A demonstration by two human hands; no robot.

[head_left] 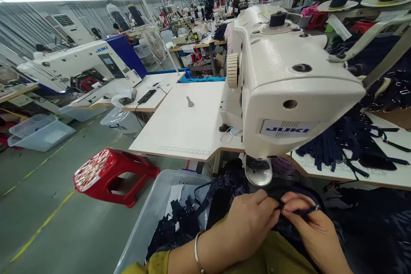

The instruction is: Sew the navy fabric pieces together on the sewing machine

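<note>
In the head view, my left hand (252,218) is closed, its thumb and fingertips pinched together just below the sewing machine's needle end. My right hand (306,218) meets it fingertip to fingertip, also pinching. Between them is a thin navy strap (310,210), part of which passes across my right fingers; most of it is hidden by the hands. The white JUKI sewing machine (305,81) stands directly above and in front, its rounded metal arm end (258,173) close over my left hand. Dark navy fabric lies under both hands.
A clear plastic bin (154,197) of navy straps sits at my left. Beyond it are a red stool (115,175) and the white tabletop (180,124) with a small metal piece (189,102). Piled navy straps (340,139) and a dark phone (377,162) lie on the right-hand table.
</note>
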